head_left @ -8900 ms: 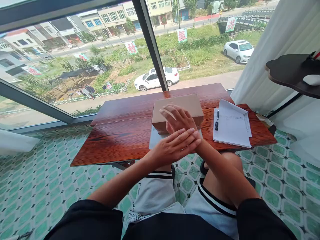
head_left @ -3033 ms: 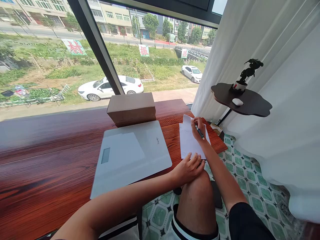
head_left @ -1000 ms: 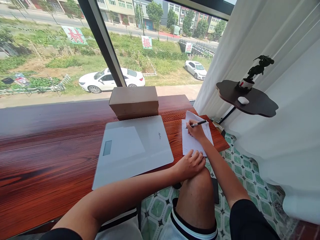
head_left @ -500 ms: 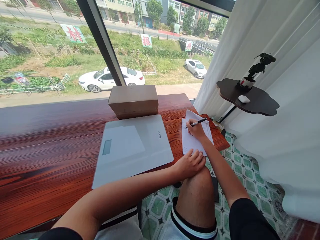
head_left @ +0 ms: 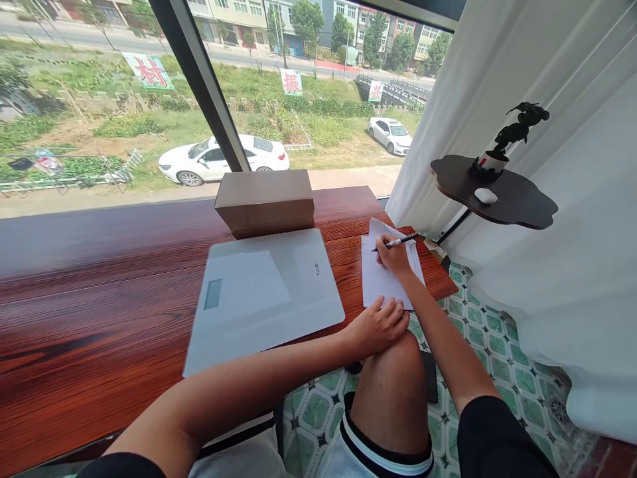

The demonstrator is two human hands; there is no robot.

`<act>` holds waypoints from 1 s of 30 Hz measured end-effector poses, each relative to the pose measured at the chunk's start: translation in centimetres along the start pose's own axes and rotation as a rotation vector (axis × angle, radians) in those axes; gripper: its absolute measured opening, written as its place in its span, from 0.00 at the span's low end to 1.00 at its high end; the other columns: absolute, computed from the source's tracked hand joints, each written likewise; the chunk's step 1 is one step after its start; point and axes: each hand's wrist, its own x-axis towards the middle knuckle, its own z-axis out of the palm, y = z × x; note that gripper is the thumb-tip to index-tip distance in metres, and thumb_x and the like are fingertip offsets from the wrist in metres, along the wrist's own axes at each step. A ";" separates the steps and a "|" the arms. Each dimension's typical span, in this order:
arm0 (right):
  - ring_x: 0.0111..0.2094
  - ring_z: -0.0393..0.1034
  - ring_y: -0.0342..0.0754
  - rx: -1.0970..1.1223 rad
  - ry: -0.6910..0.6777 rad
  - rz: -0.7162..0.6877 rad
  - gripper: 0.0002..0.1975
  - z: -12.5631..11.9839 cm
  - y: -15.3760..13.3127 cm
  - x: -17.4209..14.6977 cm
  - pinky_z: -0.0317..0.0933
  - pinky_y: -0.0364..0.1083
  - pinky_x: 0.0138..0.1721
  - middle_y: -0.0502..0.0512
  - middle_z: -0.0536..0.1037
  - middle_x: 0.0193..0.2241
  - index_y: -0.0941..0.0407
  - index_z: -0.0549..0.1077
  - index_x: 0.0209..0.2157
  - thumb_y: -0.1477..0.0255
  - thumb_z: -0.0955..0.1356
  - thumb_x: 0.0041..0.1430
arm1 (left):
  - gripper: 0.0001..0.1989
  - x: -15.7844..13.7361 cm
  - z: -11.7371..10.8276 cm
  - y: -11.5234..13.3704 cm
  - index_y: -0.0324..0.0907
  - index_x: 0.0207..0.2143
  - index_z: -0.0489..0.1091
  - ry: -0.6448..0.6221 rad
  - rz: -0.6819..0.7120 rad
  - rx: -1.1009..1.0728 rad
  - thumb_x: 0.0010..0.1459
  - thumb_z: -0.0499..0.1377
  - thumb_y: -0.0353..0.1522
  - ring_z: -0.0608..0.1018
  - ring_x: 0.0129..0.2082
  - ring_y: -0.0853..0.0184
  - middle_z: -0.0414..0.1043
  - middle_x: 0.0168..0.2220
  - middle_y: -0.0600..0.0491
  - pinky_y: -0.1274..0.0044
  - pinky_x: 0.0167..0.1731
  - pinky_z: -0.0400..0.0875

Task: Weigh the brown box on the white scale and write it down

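Head view: the right hand [head_left: 395, 255] is closing its grip around a black pen [head_left: 399, 241], tip resting on white paper sheets [head_left: 383, 282] lying at the right end of the wooden tabletop [head_left: 99, 292]. The left hand [head_left: 378, 325] is lying loosely open on the near edge of the sheets, above a bare knee. Just left of the sheets, a flat white scale [head_left: 263, 292] is sitting, with a cardboard box [head_left: 265, 200] touching its far edge. A dark wall shelf [head_left: 497, 192] is hanging to the right.

Box [head_left: 265, 201] behind scale [head_left: 263, 292] on table [head_left: 99, 312], papers [head_left: 385, 279] right of scale
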 end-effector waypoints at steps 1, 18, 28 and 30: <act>0.14 0.62 0.44 -0.001 0.075 -0.012 0.17 -0.1 -0.1 0.0 0.56 0.42 0.18 0.47 0.67 0.14 0.53 0.58 0.24 0.62 0.62 0.65 | 0.16 0.0 0.0 0.0 0.36 0.54 0.68 -0.008 0.002 -0.004 0.67 0.49 0.30 0.75 0.51 0.60 0.73 0.54 0.42 0.67 0.51 0.67; 0.38 0.67 0.50 -0.314 0.110 -0.496 0.14 -0.8 1.2 0.8 0.63 0.48 0.42 0.56 0.72 0.37 0.55 0.74 0.48 0.78 0.62 0.64 | 0.14 -0.3 -0.2 -0.2 0.38 0.51 0.71 0.099 -0.015 0.046 0.67 0.51 0.31 0.76 0.50 0.62 0.75 0.52 0.47 0.68 0.52 0.66; 0.41 0.66 0.52 -0.369 0.020 -0.328 0.17 -0.6 1.2 0.4 0.59 0.51 0.46 0.57 0.68 0.34 0.55 0.77 0.33 0.78 0.58 0.61 | 0.16 -0.4 0.0 -0.1 0.39 0.54 0.68 0.014 0.005 0.030 0.68 0.50 0.31 0.75 0.51 0.62 0.73 0.55 0.45 0.69 0.52 0.66; 0.40 0.65 0.52 -0.410 0.018 -0.315 0.13 -0.6 1.1 0.4 0.57 0.51 0.46 0.57 0.68 0.33 0.56 0.75 0.31 0.76 0.60 0.60 | 0.16 -0.3 0.0 -0.1 0.38 0.55 0.68 -0.005 0.009 0.025 0.68 0.49 0.31 0.75 0.52 0.62 0.72 0.55 0.45 0.68 0.51 0.66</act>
